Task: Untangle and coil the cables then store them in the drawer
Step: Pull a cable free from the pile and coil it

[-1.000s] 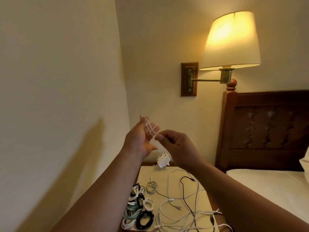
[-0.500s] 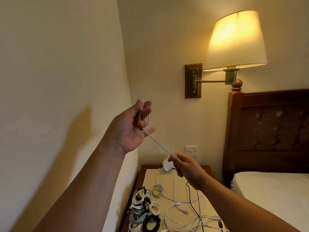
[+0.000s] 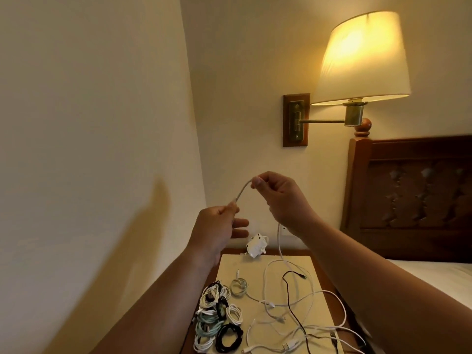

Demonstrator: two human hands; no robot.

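Note:
Both hands are raised above the nightstand point(image 3: 318, 274). My left hand point(image 3: 217, 226) pinches one end of a white cable point(image 3: 241, 191) between thumb and forefinger. My right hand point(image 3: 277, 198), higher and to the right, pinches the same cable a short way along, so it arcs between them. The rest of that cable hangs from my right hand down to the tabletop. Several coiled cables point(image 3: 217, 320), white, green and black, lie grouped at the table's left. A loose tangle of white and black cables point(image 3: 293, 305) spreads over the right half.
A white charger block point(image 3: 256, 246) lies at the back of the nightstand. A lit wall lamp point(image 3: 357, 62) hangs above, on the right. The dark wooden headboard point(image 3: 408, 198) and the bed point(image 3: 434, 274) are on the right, a bare wall on the left. No drawer is visible.
My left hand came down from high on the left to mid-height. My right hand rose from near the table to above the left, and the taut cable between them became a short arc.

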